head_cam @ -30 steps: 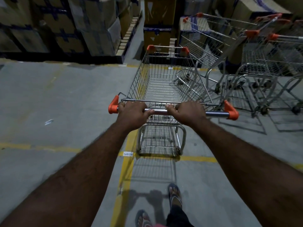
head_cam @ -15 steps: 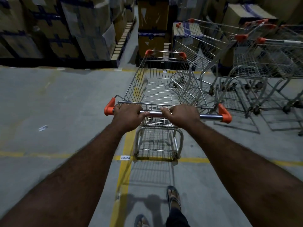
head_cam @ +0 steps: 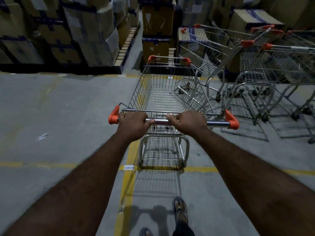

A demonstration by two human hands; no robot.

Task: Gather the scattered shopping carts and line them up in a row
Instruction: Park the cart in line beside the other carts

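Observation:
A wire shopping cart [head_cam: 163, 92] with orange corner caps stands straight ahead of me on the grey floor. Its chrome handle bar [head_cam: 216, 123] runs across the middle of the view. My left hand [head_cam: 133, 124] grips the bar near its left orange end. My right hand [head_cam: 189, 122] grips it just right of centre. Both sets of fingers curl round the bar. To the right, a second cart [head_cam: 204, 53] stands close beside the front of mine. Further right, more carts [head_cam: 279, 68] stand bunched together.
Stacked cardboard boxes [head_cam: 68, 31] on pallets line the back left, and a box stack [head_cam: 157, 29] rises straight ahead beyond the cart. Yellow floor lines [head_cam: 126, 183] cross under me. A paper scrap [head_cam: 42, 136] lies at left. My sandalled foot [head_cam: 180, 210] shows below.
I have walked the cart forward toward the box stack and the parked carts, which now appear closer. Both hands keep the same grip on the bar.

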